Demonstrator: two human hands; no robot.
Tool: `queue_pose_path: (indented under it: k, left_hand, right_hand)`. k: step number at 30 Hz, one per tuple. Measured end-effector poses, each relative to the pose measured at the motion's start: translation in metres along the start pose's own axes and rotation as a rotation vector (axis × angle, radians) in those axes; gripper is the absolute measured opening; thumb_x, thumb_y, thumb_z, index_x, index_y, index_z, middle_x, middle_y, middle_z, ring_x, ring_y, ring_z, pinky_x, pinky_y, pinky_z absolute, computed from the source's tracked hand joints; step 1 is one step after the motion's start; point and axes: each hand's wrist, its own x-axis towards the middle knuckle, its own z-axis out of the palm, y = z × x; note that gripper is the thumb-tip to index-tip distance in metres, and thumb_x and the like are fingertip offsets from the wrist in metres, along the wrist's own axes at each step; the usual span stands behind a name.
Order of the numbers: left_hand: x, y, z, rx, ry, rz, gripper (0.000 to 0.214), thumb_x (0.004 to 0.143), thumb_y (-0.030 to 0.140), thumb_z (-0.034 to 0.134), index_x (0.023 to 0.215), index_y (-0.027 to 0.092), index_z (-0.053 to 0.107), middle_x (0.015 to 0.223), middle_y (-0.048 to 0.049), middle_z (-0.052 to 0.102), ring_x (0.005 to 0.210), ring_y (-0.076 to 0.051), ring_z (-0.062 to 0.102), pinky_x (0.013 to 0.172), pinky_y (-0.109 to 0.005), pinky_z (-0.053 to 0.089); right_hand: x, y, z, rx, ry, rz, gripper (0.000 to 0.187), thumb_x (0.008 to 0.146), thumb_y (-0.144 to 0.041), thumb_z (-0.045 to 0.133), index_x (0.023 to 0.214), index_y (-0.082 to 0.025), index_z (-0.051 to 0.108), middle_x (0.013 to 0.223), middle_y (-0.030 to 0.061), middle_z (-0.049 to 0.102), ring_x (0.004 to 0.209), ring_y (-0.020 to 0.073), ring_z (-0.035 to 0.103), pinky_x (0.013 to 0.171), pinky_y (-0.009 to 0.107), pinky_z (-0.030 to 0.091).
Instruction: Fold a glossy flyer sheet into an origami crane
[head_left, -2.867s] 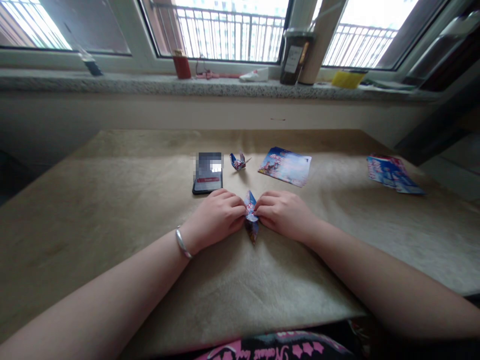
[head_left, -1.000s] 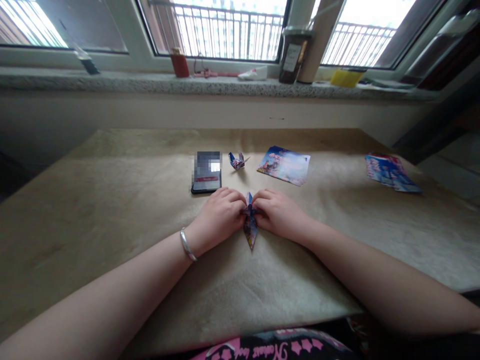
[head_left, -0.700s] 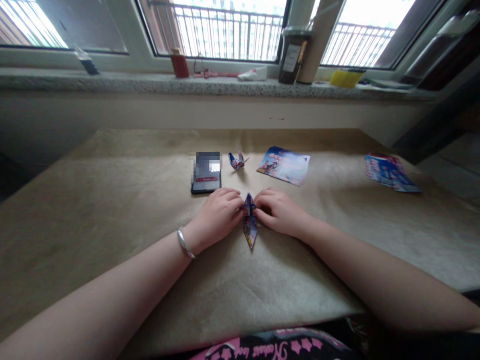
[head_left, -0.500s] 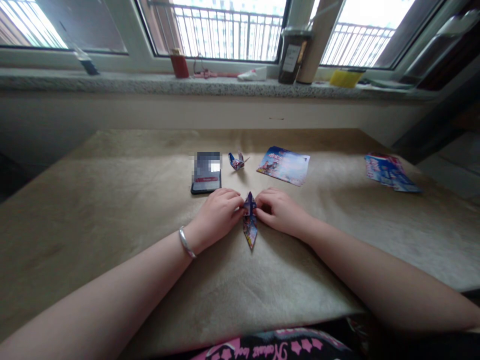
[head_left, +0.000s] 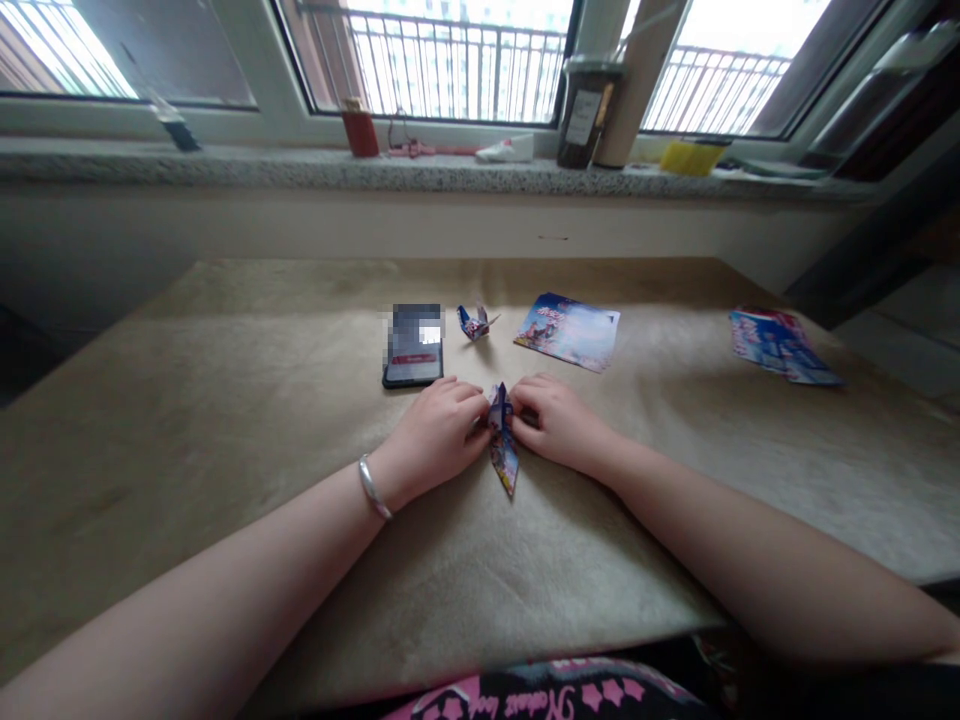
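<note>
A narrow, diamond-shaped piece of folded paper (head_left: 504, 455), printed in blue, pink and yellow, is between my hands at the middle of the table. My left hand (head_left: 446, 425) pinches its left edge near the upper half, and a silver bangle circles that wrist. From the other side, my right hand (head_left: 561, 422) pinches the right edge with thumb and fingers. The lower tip of the paper points toward me, tilted slightly right. Just beyond my hands stands a folded paper crane (head_left: 475, 325) with similar printing. My fingertips partly hide the paper's sides.
A phone (head_left: 414, 350) lies beyond my left hand. A stack of printed paper sheets (head_left: 574, 330) is beyond my right hand, and more printed sheets (head_left: 784, 345) lie fanned at the far right. Jars and small items line the stone windowsill (head_left: 262, 172).
The folded paper's lower tip has swung slightly to the right, and its upper part looks more opened. Both hands stay almost in place.
</note>
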Motion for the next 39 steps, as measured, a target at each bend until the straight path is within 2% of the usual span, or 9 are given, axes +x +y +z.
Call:
queue_pose_path:
  k: [5, 9, 13, 20, 25, 28, 32, 39]
  left_hand:
    - [-0.002, 0.000, -0.002, 0.017, -0.020, 0.028, 0.008, 0.083, 0.021, 0.056, 0.079, 0.016, 0.060, 0.088, -0.0062, 0.065, 0.090, -0.020, 0.060, 0.092, -0.038, 0.043]
    - [-0.004, 0.000, -0.003, 0.037, -0.007, 0.064, 0.008, 0.084, 0.022, 0.055, 0.085, 0.019, 0.062, 0.087, -0.0042, 0.066, 0.096, -0.020, 0.060, 0.097, -0.041, 0.039]
    - [-0.005, 0.001, -0.005, 0.069, 0.010, 0.094, 0.008, 0.084, 0.024, 0.055, 0.085, 0.020, 0.063, 0.087, -0.0035, 0.067, 0.101, -0.021, 0.059, 0.101, -0.042, 0.036]
    - [-0.006, 0.005, -0.008, 0.116, -0.004, 0.100, 0.012, 0.086, 0.025, 0.053, 0.085, 0.017, 0.062, 0.094, -0.0053, 0.067, 0.101, -0.020, 0.059, 0.108, -0.043, 0.030]
    - [-0.005, 0.007, -0.007, 0.091, -0.030, 0.082, 0.012, 0.086, 0.023, 0.053, 0.090, 0.018, 0.063, 0.102, -0.0045, 0.065, 0.098, -0.019, 0.060, 0.109, -0.043, 0.030]
    - [-0.003, 0.006, -0.004, 0.048, -0.044, 0.049, 0.011, 0.084, 0.020, 0.054, 0.089, 0.017, 0.063, 0.104, -0.0051, 0.065, 0.095, -0.018, 0.060, 0.105, -0.041, 0.035]
    - [-0.001, 0.001, -0.001, -0.026, -0.059, 0.003, 0.009, 0.083, 0.019, 0.056, 0.084, 0.016, 0.063, 0.101, -0.0059, 0.065, 0.096, -0.020, 0.059, 0.094, -0.038, 0.043]
    - [-0.001, -0.001, -0.002, -0.108, -0.074, -0.023, 0.016, 0.090, 0.024, 0.049, 0.087, 0.016, 0.063, 0.098, -0.0069, 0.065, 0.100, -0.021, 0.057, 0.095, -0.038, 0.043]
  right_hand:
    - [-0.002, 0.010, -0.006, 0.044, -0.041, -0.135, 0.002, 0.076, -0.018, 0.059, 0.077, -0.018, 0.061, 0.082, 0.0044, 0.066, 0.082, 0.0172, 0.056, 0.078, 0.029, 0.042]
    - [-0.005, 0.005, -0.011, -0.148, -0.067, -0.200, 0.008, 0.079, -0.021, 0.059, 0.084, -0.019, 0.064, 0.088, 0.0057, 0.068, 0.085, 0.0195, 0.059, 0.081, 0.032, 0.041]
    - [-0.006, -0.008, -0.014, -0.354, -0.091, -0.249, 0.009, 0.081, -0.023, 0.057, 0.082, -0.017, 0.064, 0.087, 0.0069, 0.069, 0.083, 0.0209, 0.059, 0.085, 0.035, 0.039]
    - [-0.007, -0.014, -0.014, -0.462, -0.078, -0.273, 0.011, 0.084, -0.024, 0.055, 0.081, -0.016, 0.062, 0.087, 0.0074, 0.068, 0.082, 0.0206, 0.059, 0.092, 0.037, 0.036]
    - [-0.005, -0.015, -0.013, -0.409, -0.100, -0.248, 0.013, 0.084, -0.024, 0.054, 0.085, -0.014, 0.063, 0.092, 0.0095, 0.067, 0.089, 0.0231, 0.058, 0.090, 0.039, 0.037]
    - [-0.005, -0.009, -0.009, -0.273, -0.093, -0.177, 0.010, 0.080, -0.022, 0.057, 0.085, -0.016, 0.063, 0.097, 0.0093, 0.066, 0.094, 0.0240, 0.056, 0.087, 0.038, 0.040]
    - [-0.006, -0.001, -0.005, -0.049, -0.074, -0.081, 0.004, 0.075, -0.017, 0.058, 0.075, -0.017, 0.062, 0.094, 0.0074, 0.066, 0.091, 0.0201, 0.056, 0.084, 0.032, 0.043]
    - [-0.005, -0.001, -0.008, 0.029, -0.060, -0.044, 0.012, 0.081, -0.022, 0.057, 0.070, -0.017, 0.060, 0.086, 0.0059, 0.068, 0.087, 0.0192, 0.057, 0.085, 0.033, 0.041]
